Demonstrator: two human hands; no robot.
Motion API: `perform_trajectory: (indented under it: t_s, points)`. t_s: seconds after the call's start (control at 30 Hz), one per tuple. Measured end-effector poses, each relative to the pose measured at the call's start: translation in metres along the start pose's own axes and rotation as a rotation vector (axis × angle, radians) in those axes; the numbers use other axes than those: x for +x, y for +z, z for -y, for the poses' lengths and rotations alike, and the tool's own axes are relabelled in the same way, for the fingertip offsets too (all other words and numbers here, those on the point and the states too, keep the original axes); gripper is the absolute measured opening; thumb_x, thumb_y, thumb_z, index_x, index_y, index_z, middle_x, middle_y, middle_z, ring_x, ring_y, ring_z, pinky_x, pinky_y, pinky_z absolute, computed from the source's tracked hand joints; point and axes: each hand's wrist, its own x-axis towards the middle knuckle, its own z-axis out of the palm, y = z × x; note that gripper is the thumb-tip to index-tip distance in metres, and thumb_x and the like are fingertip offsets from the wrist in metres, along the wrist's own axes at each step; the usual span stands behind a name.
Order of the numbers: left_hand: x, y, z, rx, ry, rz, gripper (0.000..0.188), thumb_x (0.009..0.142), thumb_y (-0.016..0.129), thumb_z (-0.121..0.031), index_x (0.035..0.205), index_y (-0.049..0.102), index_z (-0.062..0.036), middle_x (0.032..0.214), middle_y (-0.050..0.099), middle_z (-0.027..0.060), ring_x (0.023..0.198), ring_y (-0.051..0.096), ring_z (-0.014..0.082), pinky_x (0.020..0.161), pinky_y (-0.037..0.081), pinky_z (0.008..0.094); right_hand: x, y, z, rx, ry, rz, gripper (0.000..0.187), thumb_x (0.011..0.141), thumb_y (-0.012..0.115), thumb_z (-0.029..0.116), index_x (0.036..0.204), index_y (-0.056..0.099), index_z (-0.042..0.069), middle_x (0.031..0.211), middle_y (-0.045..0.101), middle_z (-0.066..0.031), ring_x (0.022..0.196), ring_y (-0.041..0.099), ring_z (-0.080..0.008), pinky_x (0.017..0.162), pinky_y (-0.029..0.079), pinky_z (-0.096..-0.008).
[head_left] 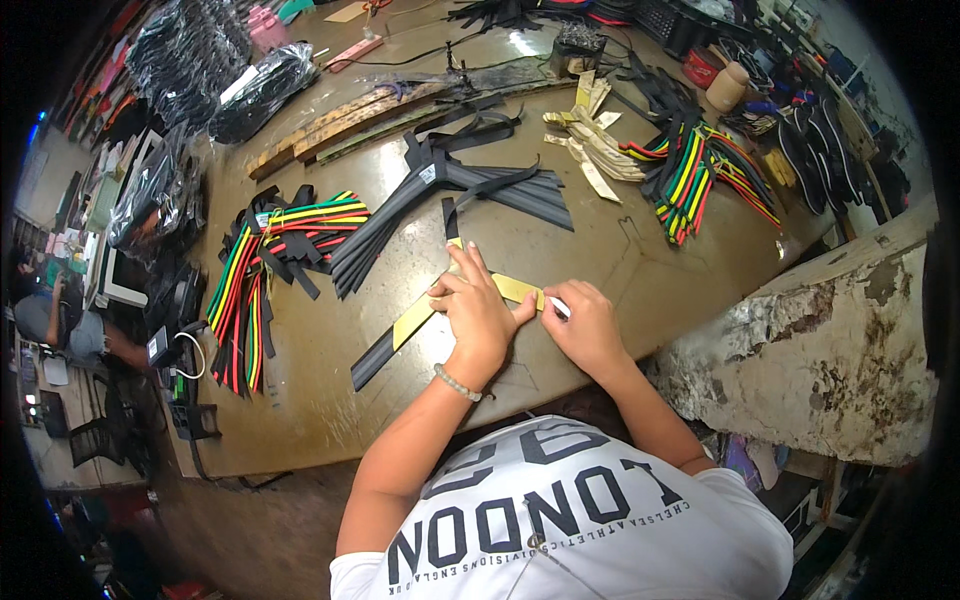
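On the brown table in front of me lies a yellow forked template [415, 319], placed over a black strap piece [374, 361] whose ends stick out past it. My left hand [476, 312] is laid flat over the middle of the template, fingers spread, and covers where its arms meet. Beside the template's right arm, my right hand [582, 325] pinches a short white pen-like stick [560, 307]. The stick's tip is hidden by the fingers. Just beyond my left hand rests a fanned bundle of black straps [440, 180].
Bundles of striped red, yellow and green straps lie left [240, 300] and right [690, 190]. Farther off are pale yellow straps [590, 140] and long wooden bars [350, 125]. A worn, stained block [800, 350] stands at the right edge. Plastic-wrapped goods [190, 70] sit far left.
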Motion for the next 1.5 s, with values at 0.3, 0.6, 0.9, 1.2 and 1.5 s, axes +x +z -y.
perform_trajectory:
  t_s: [0.3, 0.6, 0.9, 1.2, 1.5]
  points:
    - [0.003, -0.002, -0.001, 0.043, -0.002, -0.004, 0.109, 0.072, 0.044, -0.083, 0.143, 0.043, -0.0006, 0.142, 0.040, 0.0227, 0.081, 0.057, 0.0387, 0.059, 0.052, 0.0453, -0.030, -0.022, 0.009, -0.029, -0.048, 0.029, 0.014, 0.078, 0.067, 0.007, 0.091, 0.068, 0.001, 0.087, 0.067, -0.0142, 0.083, 0.062, -0.0314, 0.071, 0.051, -0.0401]
    - [0.003, -0.003, 0.001, 0.048, 0.013, 0.003, 0.112, 0.070, 0.043, -0.085, 0.145, 0.040, -0.0026, 0.146, 0.038, 0.0224, 0.081, 0.057, 0.0374, 0.059, 0.051, 0.0438, 0.111, 0.032, -0.007, 0.199, -0.487, 0.224, 0.023, 0.081, 0.065, 0.007, 0.103, 0.071, 0.005, 0.097, 0.069, -0.0111, 0.092, 0.061, -0.0300, 0.084, 0.049, -0.0379]
    - [0.004, -0.002, 0.004, 0.058, 0.034, -0.026, 0.115, 0.069, 0.043, -0.087, 0.143, 0.041, 0.0009, 0.140, 0.045, 0.0256, 0.077, 0.059, 0.0357, 0.058, 0.054, 0.0429, 0.142, 0.069, -0.015, 0.083, -0.656, 0.406, 0.025, 0.076, 0.062, 0.004, 0.099, 0.072, 0.006, 0.096, 0.066, -0.0079, 0.094, 0.060, -0.0290, 0.085, 0.049, -0.0387]
    - [0.004, -0.002, 0.005, -0.009, 0.030, -0.036, 0.117, 0.067, 0.047, -0.086, 0.142, 0.041, 0.0037, 0.138, 0.046, 0.0252, 0.078, 0.060, 0.0351, 0.059, 0.054, 0.0443, 0.137, 0.054, -0.010, 0.167, -0.552, 0.322, 0.022, 0.081, 0.060, 0.005, 0.101, 0.069, 0.002, 0.093, 0.066, -0.0168, 0.089, 0.064, -0.0345, 0.080, 0.050, -0.0407]
    - [-0.027, 0.002, 0.063, -0.575, 0.097, -0.082, 0.061, 0.084, 0.068, -0.038, 0.127, 0.055, 0.0033, 0.121, 0.059, 0.0175, 0.092, 0.060, 0.0345, 0.086, 0.051, 0.0392, 0.131, 0.066, 0.026, -0.020, -0.504, 0.477, 0.013, 0.086, 0.059, 0.010, 0.094, 0.063, 0.001, 0.090, 0.065, -0.0192, 0.085, 0.064, -0.0395, 0.075, 0.051, -0.0476]
